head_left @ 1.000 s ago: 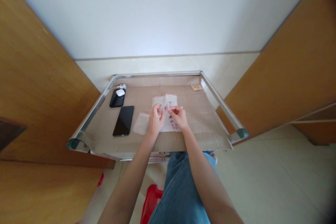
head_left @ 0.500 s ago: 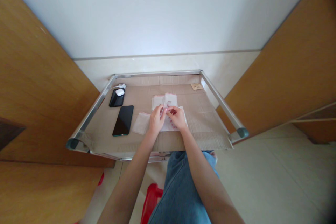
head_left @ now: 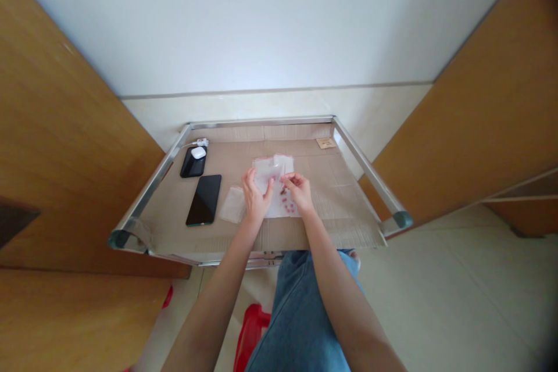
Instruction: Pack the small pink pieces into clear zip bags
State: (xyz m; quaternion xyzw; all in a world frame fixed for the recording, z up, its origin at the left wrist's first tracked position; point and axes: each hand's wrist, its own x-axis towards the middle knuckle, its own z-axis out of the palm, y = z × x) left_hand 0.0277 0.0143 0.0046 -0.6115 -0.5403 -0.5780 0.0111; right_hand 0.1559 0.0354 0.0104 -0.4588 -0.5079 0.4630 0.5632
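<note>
A small clear zip bag (head_left: 267,173) is held up over the middle of the cardboard. My left hand (head_left: 257,197) holds it, the thumb at its near side and the fingers at its left. Close on the right, my right hand (head_left: 300,190) has thumb and fingertips pinched together at the bag's right edge; anything smaller in the pinch is too small to make out. Below the hands lies a white sheet (head_left: 274,209) with several small reddish-pink pieces (head_left: 288,205) on it. Another zip bag (head_left: 233,204) lies flat left of my left hand, and more bags (head_left: 284,160) lie behind.
The cardboard-lined surface (head_left: 344,203) has a metal rail (head_left: 370,168) around its sides and back. At the left lie a large black phone (head_left: 204,200) and a smaller one (head_left: 192,164) with a white earbud case (head_left: 199,153) on it. A brown packet (head_left: 325,143) lies back right.
My hands have moved apart from their joint pinch, the right one slightly to the right. The bag is spread out more, and the reddish pieces on the sheet are uncovered.
</note>
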